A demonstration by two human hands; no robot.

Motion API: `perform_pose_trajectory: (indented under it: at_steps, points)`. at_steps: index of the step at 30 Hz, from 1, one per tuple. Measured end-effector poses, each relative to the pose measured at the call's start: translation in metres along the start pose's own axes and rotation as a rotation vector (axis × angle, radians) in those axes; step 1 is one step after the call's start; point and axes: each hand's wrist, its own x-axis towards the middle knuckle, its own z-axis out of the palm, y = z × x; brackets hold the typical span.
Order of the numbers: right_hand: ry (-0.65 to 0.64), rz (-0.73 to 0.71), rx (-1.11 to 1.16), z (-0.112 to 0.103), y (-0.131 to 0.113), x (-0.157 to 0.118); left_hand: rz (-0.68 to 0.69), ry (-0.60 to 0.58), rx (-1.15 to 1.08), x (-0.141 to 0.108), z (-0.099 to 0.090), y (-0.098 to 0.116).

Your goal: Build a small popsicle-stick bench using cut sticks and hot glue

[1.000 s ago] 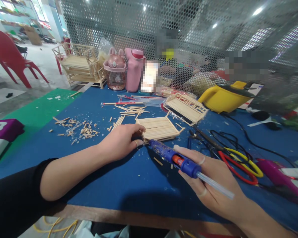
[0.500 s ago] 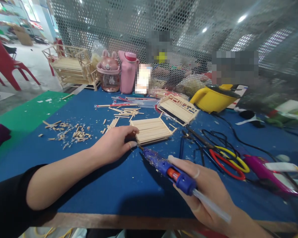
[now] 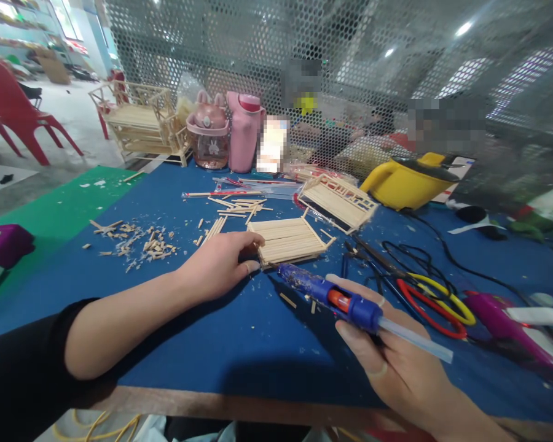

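Observation:
My left hand (image 3: 228, 261) pinches the near left corner of a small panel of wooden sticks (image 3: 290, 238), which lies on the blue tabletop (image 3: 203, 350). Thin sticks jut from the panel's corners. In my right hand (image 3: 391, 350) is a blue glue gun (image 3: 327, 293), with a clear glue stick poking out of its back end. Its nozzle points at the panel's near edge, close to my left fingertips; whether it touches is hard to see. Two short stick pieces (image 3: 288, 300) lie below the gun.
Stick scraps (image 3: 152, 242) lie to the left, loose sticks (image 3: 239, 205) behind. A second stick piece with a railing (image 3: 338, 202) rests beyond the panel. Scissors with red and yellow handles (image 3: 433, 307) and black cables are at right, near a yellow pot (image 3: 408, 181). Pink bottles (image 3: 246, 135) stand behind.
The glue gun has tilted flatter, and its nozzle has shifted slightly along the panel's near edge. Two short stick pieces now show below it. My left hand keeps its grip; the whole view has shifted slightly.

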Motion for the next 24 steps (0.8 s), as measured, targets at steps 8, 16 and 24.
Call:
perform_pose_trajectory:
  at_steps: [8, 16, 24]
  points:
    - [-0.001, 0.028, 0.004, 0.0052, 0.0019, 0.0053, 0.028, -0.001, 0.019, -0.0013, -0.0013, -0.0001]
    - [-0.027, 0.05, 0.021, 0.0062, 0.0042, 0.0037, 0.024, 0.001, 0.004, -0.0009, -0.0003, -0.0009]
    - [-0.021, 0.047, 0.028, 0.0062, 0.0048, 0.0056, 0.027, -0.007, 0.001, -0.0007, 0.0002, -0.0008]
